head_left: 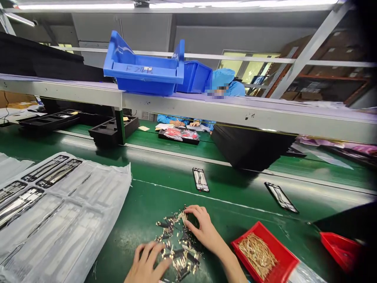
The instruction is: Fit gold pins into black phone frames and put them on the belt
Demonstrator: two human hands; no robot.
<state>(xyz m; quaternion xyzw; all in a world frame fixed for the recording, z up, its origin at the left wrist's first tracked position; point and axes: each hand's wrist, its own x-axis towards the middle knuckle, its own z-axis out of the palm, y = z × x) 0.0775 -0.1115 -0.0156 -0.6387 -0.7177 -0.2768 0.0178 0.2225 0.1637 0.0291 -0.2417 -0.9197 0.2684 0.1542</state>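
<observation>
A loose pile of small gold-tipped and black strips (178, 253) lies on the green work surface between my hands. My right hand (204, 230) is at the pile's far right side, with thumb and fingertips closed around a few thin gold strips (184, 216). My left hand (149, 261) is at the near left of the pile, palm down with its fingers apart, and its thumb reaches the pile's edge. What kind of part the strips are is too small to tell. A red bin (266, 253) of thin gold-coloured pieces (257, 255) stands to the right of my right forearm.
White plastic trays (88, 220) with black phone frames (20, 204) lie at left. Two more phone frames (200, 179) (282, 197) rest on the green surface ahead. A shelf (188, 112) carrying blue bins (144, 74) spans above. A person in blue (229, 80) sits opposite.
</observation>
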